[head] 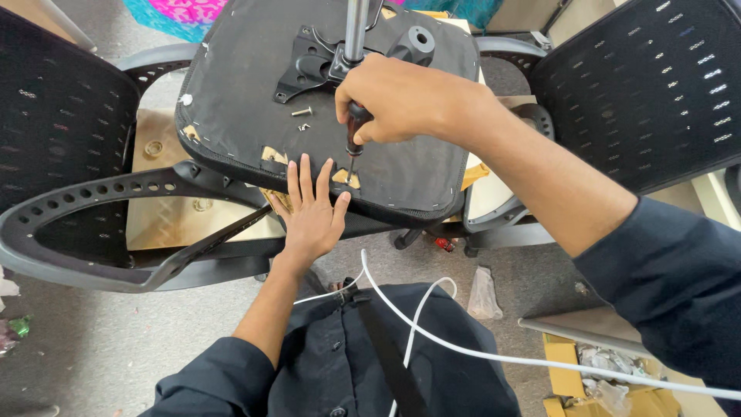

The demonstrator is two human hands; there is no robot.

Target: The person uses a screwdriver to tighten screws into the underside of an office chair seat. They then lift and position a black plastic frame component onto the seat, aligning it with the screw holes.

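Observation:
An upturned black chair seat (255, 100) lies in front of me, its fabric underside facing up. A black metal mechanism plate (309, 66) with a chrome gas cylinder (356, 27) is mounted on it. My right hand (401, 96) grips a screwdriver (353, 139) with a dark red handle, tip down at a torn patch near the seat's front edge. My left hand (312, 212) rests flat with fingers spread on that edge, just left of the tip. Loose screws (302, 116) lie on the fabric.
A curved black perforated armrest frame (93, 224) sits to the left. Black mesh chair backs (656, 85) stand at right and far left. A white cable (432, 328) crosses my lap. Cardboard (567, 378) and a plastic bag (482, 293) lie on the grey floor.

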